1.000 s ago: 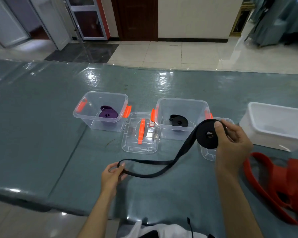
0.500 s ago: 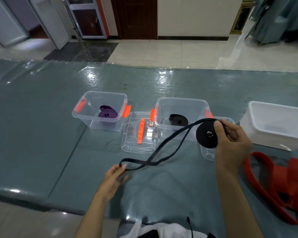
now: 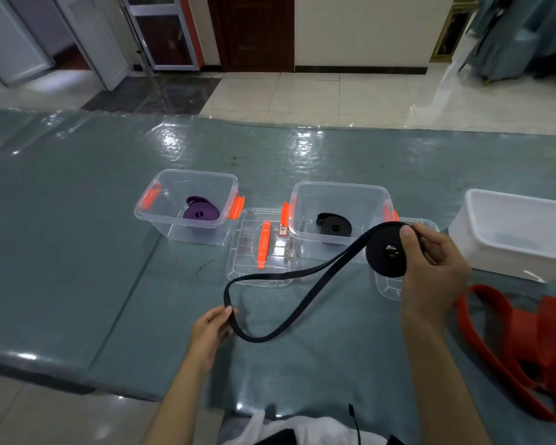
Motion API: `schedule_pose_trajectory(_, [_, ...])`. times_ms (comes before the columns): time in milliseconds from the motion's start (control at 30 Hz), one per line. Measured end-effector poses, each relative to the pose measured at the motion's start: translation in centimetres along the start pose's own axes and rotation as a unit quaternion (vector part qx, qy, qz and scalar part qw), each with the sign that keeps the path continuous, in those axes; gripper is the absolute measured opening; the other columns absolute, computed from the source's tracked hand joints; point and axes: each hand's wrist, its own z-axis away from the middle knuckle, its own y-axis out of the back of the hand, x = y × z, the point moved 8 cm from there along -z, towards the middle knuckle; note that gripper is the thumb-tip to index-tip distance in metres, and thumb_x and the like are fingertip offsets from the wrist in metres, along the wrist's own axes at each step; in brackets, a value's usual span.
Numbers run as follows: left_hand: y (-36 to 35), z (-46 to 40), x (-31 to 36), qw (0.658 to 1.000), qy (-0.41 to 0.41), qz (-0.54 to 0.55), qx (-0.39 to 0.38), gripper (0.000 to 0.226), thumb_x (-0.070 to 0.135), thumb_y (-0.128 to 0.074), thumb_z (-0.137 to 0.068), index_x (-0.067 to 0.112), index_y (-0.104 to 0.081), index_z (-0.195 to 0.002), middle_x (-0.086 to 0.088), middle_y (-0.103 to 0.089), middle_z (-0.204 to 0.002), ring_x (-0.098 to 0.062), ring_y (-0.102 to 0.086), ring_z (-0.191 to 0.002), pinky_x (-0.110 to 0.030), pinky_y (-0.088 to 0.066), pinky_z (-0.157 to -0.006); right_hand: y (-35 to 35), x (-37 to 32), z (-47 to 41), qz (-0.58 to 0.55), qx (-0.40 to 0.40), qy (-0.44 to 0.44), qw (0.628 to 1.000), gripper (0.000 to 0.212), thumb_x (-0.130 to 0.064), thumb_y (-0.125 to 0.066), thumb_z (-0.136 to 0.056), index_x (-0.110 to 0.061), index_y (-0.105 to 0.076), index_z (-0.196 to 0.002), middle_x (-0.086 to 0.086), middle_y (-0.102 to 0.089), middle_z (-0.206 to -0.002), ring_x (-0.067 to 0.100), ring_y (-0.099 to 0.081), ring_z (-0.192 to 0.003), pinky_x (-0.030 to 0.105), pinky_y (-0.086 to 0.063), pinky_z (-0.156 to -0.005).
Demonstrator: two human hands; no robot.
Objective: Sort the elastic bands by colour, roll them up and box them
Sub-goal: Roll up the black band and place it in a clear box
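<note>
Black band (image 3: 386,252) mid-roll: right hand (image 3: 430,271) grips the coil, left hand (image 3: 211,329) pinches the loose tail; next, wind remaining slack, then box with black roll (image 3: 334,227).

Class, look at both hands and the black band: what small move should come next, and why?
Probably another turn of the roll in the right hand, since a long loose loop still hangs to the left hand, before it joins the black roll in the clear box.
</note>
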Motion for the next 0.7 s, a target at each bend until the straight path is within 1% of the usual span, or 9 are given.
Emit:
schedule_pose_trajectory(100, [-0.9,0.1,-0.2,0.991,0.038,0.095,-0.088,0.014,0.019,-0.07,-0.09,0.011,-0.077,-0.1,-0.007,-0.077,-0.104,-0.023,-0.071,-0.102,-0.047,-0.052,-0.1,-0.2,-0.3,0.3,0.004,-0.001,0.004,1.0,0.012,-0.025,-0.082,-0.089,-0.033,-0.08,-0.098,-0.011,-0.081,-0.095,0.011,-0.079,-0.091,0.022,-0.062,-0.079])
schedule_pose_trajectory(167, [-1.5,0.4,0.0,0.974,0.052,0.168,-0.143,0.012,0.014,-0.065,-0.09,0.011,-0.076,-0.094,-0.009,-0.074,-0.106,-0.025,-0.072,-0.105,-0.054,-0.052,-0.104,-0.4,-0.5,0.4,0.006,-0.003,0.006,1.0,0.013,-0.024,-0.081,-0.089,-0.033,-0.08,-0.098,-0.014,-0.081,-0.095,0.009,-0.078,-0.09,0.021,-0.062,-0.079])
schedule_pose_trajectory(233, [-1.6,0.5,0.3,0.958,0.047,0.227,-0.17,0.012,0.013,-0.057,-0.088,0.01,-0.068,-0.086,-0.01,-0.07,-0.101,-0.028,-0.07,-0.107,-0.063,-0.048,-0.108,-0.4,-0.6,0.4,0.007,-0.003,0.009,1.0,0.014,-0.024,-0.081,-0.09,-0.035,-0.08,-0.098,-0.015,-0.081,-0.095,0.009,-0.078,-0.091,0.021,-0.062,-0.08])
schedule_pose_trajectory(300, [-1.2,0.6,0.7,0.945,0.035,0.277,-0.171,0.014,0.019,-0.051,-0.084,0.013,-0.058,-0.074,-0.01,-0.065,-0.092,-0.03,-0.065,-0.104,-0.067,-0.042,-0.111,-0.4,-0.7,0.5,0.005,-0.001,0.009,1.0,0.014,-0.025,-0.082,-0.089,-0.037,-0.08,-0.097,-0.014,-0.081,-0.096,0.01,-0.079,-0.091,0.021,-0.062,-0.08])
schedule_pose_trajectory(400, [-0.3,0.5,0.6,0.94,0.036,0.308,-0.144,0.025,0.031,-0.056,-0.086,0.017,-0.05,-0.067,-0.008,-0.061,-0.084,-0.027,-0.064,-0.094,-0.064,-0.044,-0.109,-0.4,-0.9,0.5,0.008,-0.001,0.014,1.0,0.016,-0.025,-0.082,-0.089,-0.04,-0.08,-0.096,-0.015,-0.081,-0.096,0.01,-0.079,-0.091,0.02,-0.062,-0.078])
schedule_pose_trajectory(500, [1.3,-0.1,-0.1,0.966,0.035,0.25,-0.059,0.043,0.041,-0.072,-0.091,0.023,-0.047,-0.06,0.001,-0.054,-0.069,-0.016,-0.06,-0.072,-0.054,-0.049,-0.105,-0.3,-1.0,0.5,0.005,0.001,0.016,1.0,0.018,-0.024,-0.082,-0.089,-0.042,-0.079,-0.094,-0.015,-0.081,-0.094,0.011,-0.079,-0.091,0.021,-0.062,-0.079])
schedule_pose_trajectory(600, [2.5,-0.3,-0.8,0.983,0.039,0.175,0.029,0.046,0.043,-0.075,-0.09,0.028,-0.051,-0.053,0.006,-0.048,-0.059,-0.009,-0.052,-0.056,-0.041,-0.053,-0.09,-0.3,-1.0,0.5,0.002,0.001,0.017,1.0,0.018,-0.024,-0.082,-0.089,-0.041,-0.08,-0.094,-0.013,-0.081,-0.095,0.011,-0.079,-0.091,0.021,-0.061,-0.079])
schedule_pose_trajectory(633, [2.7,-0.3,-0.9,0.984,0.043,0.164,0.046,0.046,0.042,-0.075,-0.092,0.027,-0.053,-0.055,0.005,-0.049,-0.059,-0.009,-0.052,-0.054,-0.039,-0.054,-0.084,-0.3,-1.0,0.5,0.002,0.001,0.018,1.0,0.018,-0.024,-0.082,-0.089,-0.041,-0.08,-0.094,-0.013,-0.081,-0.095,0.011,-0.079,-0.091,0.02,-0.061,-0.079])
schedule_pose_trajectory(700, [3.1,-0.1,-1.0,0.985,0.044,0.147,0.073,0.038,0.039,-0.072,-0.097,0.025,-0.053,-0.066,0.003,-0.052,-0.062,-0.011,-0.053,-0.059,-0.036,-0.054,-0.076,-0.4,-1.1,0.6,0.005,-0.002,0.02,1.0,0.018,-0.025,-0.082,-0.089,-0.042,-0.08,-0.094,-0.015,-0.081,-0.095,0.01,-0.078,-0.091,0.019,-0.061,-0.079])
